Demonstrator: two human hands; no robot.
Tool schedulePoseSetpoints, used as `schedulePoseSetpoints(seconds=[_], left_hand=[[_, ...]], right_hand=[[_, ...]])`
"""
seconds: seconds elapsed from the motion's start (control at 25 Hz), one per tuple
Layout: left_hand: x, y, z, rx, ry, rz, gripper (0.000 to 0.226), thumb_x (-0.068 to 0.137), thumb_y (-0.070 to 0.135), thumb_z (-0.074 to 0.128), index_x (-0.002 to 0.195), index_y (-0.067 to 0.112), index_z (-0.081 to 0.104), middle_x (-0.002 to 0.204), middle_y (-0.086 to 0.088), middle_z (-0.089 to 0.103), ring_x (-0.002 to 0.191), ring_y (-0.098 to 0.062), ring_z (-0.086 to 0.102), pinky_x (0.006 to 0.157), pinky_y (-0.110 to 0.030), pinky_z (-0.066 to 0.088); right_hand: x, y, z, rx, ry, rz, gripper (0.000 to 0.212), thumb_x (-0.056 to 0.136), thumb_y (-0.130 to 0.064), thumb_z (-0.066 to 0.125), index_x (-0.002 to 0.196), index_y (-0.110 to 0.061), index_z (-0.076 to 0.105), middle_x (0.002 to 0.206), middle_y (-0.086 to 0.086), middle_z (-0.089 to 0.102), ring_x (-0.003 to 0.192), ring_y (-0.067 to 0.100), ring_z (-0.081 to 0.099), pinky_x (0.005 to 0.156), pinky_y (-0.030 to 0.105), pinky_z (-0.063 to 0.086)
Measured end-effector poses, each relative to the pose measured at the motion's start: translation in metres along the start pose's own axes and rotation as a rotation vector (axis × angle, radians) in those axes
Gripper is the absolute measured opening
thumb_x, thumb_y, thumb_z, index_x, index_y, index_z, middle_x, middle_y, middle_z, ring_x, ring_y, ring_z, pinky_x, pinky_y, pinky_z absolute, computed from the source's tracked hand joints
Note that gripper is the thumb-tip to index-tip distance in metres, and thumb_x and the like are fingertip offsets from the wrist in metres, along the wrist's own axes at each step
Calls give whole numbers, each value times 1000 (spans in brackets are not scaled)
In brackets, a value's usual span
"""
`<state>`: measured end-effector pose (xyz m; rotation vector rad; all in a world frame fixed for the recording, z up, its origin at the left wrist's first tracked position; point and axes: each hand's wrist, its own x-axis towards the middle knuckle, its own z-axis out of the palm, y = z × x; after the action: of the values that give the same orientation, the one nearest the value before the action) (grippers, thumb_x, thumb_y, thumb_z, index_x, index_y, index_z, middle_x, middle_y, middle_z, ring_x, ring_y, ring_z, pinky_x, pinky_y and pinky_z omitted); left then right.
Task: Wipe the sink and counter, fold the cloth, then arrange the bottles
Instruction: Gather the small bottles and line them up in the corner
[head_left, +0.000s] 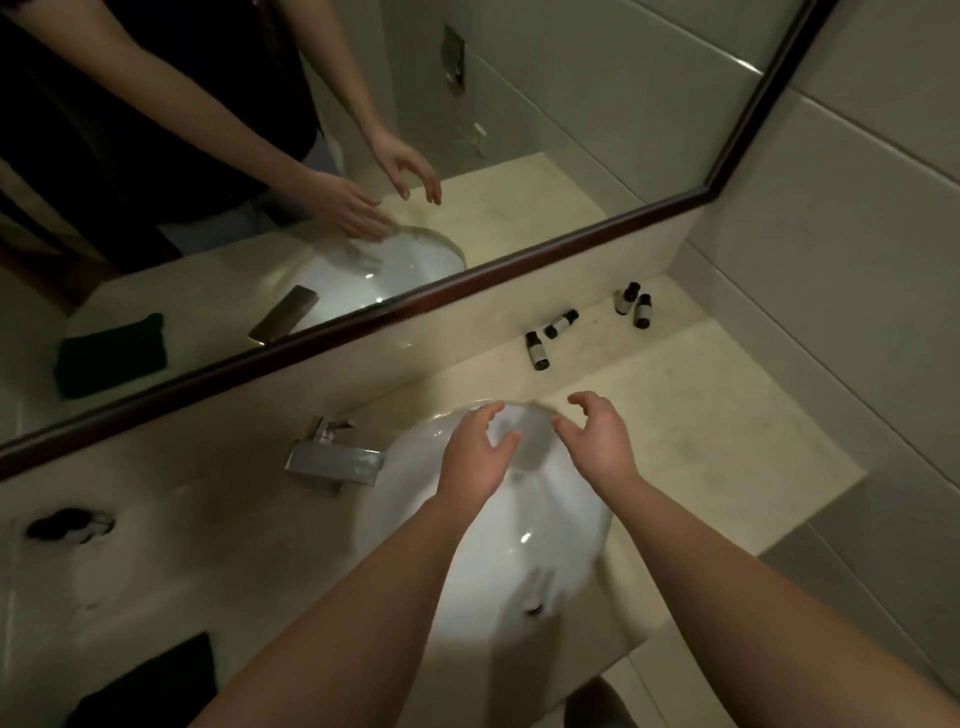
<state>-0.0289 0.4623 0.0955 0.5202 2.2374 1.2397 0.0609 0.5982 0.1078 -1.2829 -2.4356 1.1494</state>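
A white oval sink is set in a beige stone counter. Both my hands hover over the sink's far rim and hold nothing. My left hand has its fingers loosely bent over the basin. My right hand has its fingers loosely curled just right of it. A dark cloth lies folded on the counter at the bottom left. Several small dark bottles stand or lie at the back right: one upright, one on its side, and a pair near the corner.
A chrome tap sits left of the sink. A dark hole or object marks the counter at far left. A dark-framed mirror runs along the back. Tiled wall closes the right side.
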Motion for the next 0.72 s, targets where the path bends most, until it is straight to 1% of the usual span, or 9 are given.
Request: schedulePoseSetpoints(seconds=[0.08,0.2,0.28,0.36,0.48,0.56,0.64,0.72], left_hand=[[26,13,30,3,8,-38,45,87,35,64,130,26,54,130,5,56,118,-12,53,102,-33,44],[69,30,69,14,10,-117,44,89,34,61,132,23,52,133,3,55,119,-13,52,99,-31,44],[100,38,94,46,15,-171,42,92,34,58,132,21,51,134,1,53,120,-15,52,96,-28,43],[127,42,114,46,51,-216,40,92,33,57,130,20,52,131,-1,55,117,-17,54,94,-28,43],[167,40,135,37,147,-301,39,92,32,57,127,18,54,125,-2,58,109,-18,57,83,-25,44],[193,36,145,67,211,-334,39,91,35,57,126,17,56,123,-3,60,104,-19,60,77,-24,43],[218,29,153,108,253,-349,40,91,36,56,124,14,57,121,-5,62,102,-21,62,76,-25,44],[237,21,161,129,252,-388,36,89,33,55,119,13,58,115,-7,63,98,-25,62,75,-28,47]], right_hand=[[37,20,-13,16,-11,12,43,88,-31,62,126,-12,53,128,6,55,115,21,54,92,28,41],[94,45,-30,45,-46,21,44,86,-33,63,123,-11,55,125,8,58,117,22,54,96,32,43],[137,61,-37,44,-90,27,43,85,-31,64,122,-9,56,124,10,59,117,24,55,97,33,43],[176,72,-38,36,-133,43,42,86,-29,65,121,-8,56,124,12,59,116,26,56,94,30,43],[227,77,-26,42,-175,78,42,89,-33,61,123,-9,56,123,9,60,112,24,57,89,30,44],[257,75,-13,73,-177,113,39,90,-36,57,119,-10,58,114,6,62,101,22,59,82,32,47],[282,72,5,76,-168,117,35,91,-38,54,108,-8,61,94,3,60,89,21,59,70,30,43],[299,70,24,65,-170,141,31,91,-36,55,98,-7,63,82,1,57,81,21,59,65,27,40]])
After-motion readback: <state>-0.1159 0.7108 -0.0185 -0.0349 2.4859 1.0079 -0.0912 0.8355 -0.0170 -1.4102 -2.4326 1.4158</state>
